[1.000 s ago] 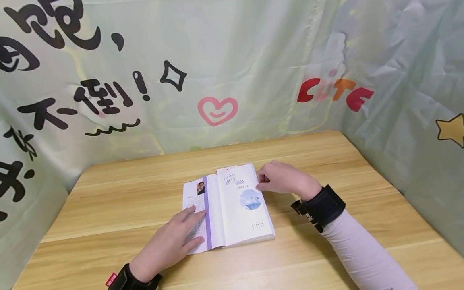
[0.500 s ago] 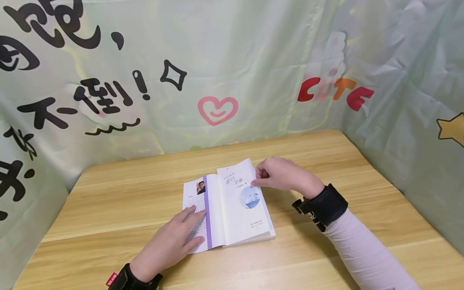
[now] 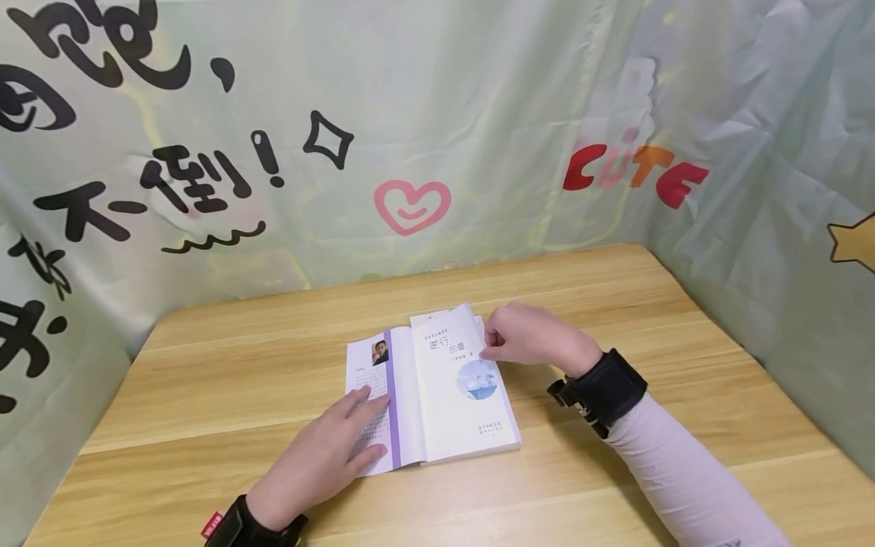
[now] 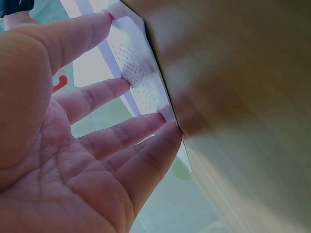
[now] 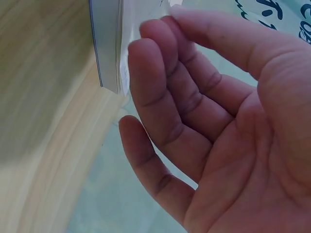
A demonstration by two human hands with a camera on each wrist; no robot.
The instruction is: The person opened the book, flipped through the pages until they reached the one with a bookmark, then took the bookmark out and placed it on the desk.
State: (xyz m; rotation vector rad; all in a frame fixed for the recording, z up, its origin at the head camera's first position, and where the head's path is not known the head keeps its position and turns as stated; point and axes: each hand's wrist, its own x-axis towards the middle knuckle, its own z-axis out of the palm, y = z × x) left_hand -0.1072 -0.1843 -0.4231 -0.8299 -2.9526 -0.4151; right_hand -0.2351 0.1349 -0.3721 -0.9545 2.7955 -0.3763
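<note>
An open book (image 3: pixel 454 425) lies on the wooden table, its title page (image 3: pixel 444 387) with a round blue picture facing up. My left hand (image 3: pixel 321 456) rests with spread fingers on the printed cover flap (image 3: pixel 369 372); in the left wrist view, fingertips (image 4: pixel 119 83) touch that flap near its edge. At the upper right edge of the book, my right hand (image 3: pixel 533 334) pinches the page between thumb and index finger. That page's top corner stands slightly raised. In the right wrist view the book's page block (image 5: pixel 107 48) shows beside the curled fingers (image 5: pixel 148 68), and the pinch is partly hidden.
The wooden table (image 3: pixel 239 380) extends around the book on all sides. A pale green printed cloth (image 3: pixel 478 114) hangs behind the table and along both sides. Black straps (image 3: pixel 608 391) circle both wrists.
The right hand lifted the page's edge a little and moved left, then came back down and slightly right. The page lies flatter now than half a second ago. The left hand stayed in place.
</note>
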